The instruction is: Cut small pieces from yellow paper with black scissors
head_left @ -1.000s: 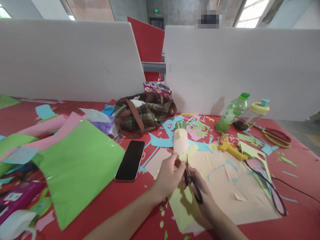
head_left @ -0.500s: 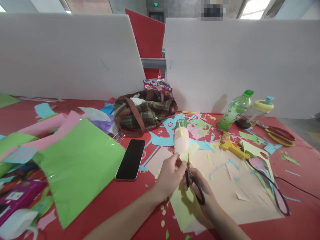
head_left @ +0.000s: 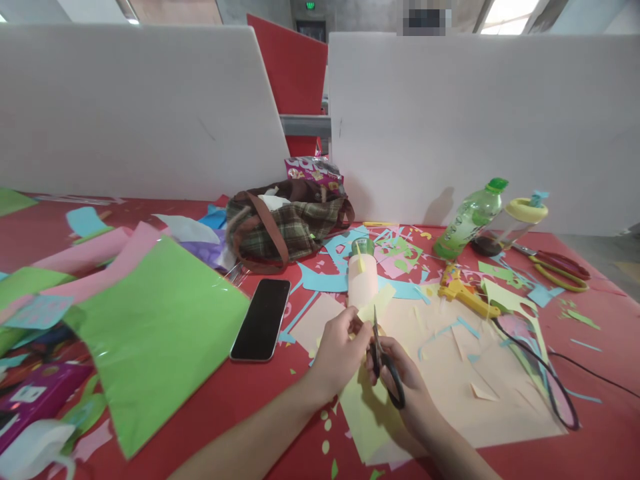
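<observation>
A red table [head_left: 210,407] fills the lower frame, strewn with coloured paper scraps. At lower centre the right hand [head_left: 407,387] has its fingers through the loops of black scissors [head_left: 383,357], closed round the handles; the blades look nearly shut, though they are too thin to be sure. The scissors' long axis runs almost straight up the frame, tips pointing away from the person towards the upper edge, handles nearest the wrist. The left hand [head_left: 340,350] sits just left of the blades, fingertips pinched on a pale yellow paper [head_left: 367,413] that lies under both hands; what the blades meet is hidden between the fingers. A large peach sheet [head_left: 450,380] spreads to the right beneath them.

At lower left lies a big green sheet [head_left: 160,333], and a black phone [head_left: 261,320] rests face up just right of it. A black cable [head_left: 545,373] curves along the right side from a yellow glue gun [head_left: 463,293]. Just beyond the hands stands a peach paper tube [head_left: 362,277].

Further back sit a plaid bag [head_left: 287,227] at centre, a green bottle [head_left: 467,220] leaning at right, and red-handled scissors [head_left: 555,267] near the right edge. White partition boards [head_left: 450,127] close off the table's far side, with a red panel [head_left: 295,73] behind the gap. The lower-left corner things are blurred and cut off.
</observation>
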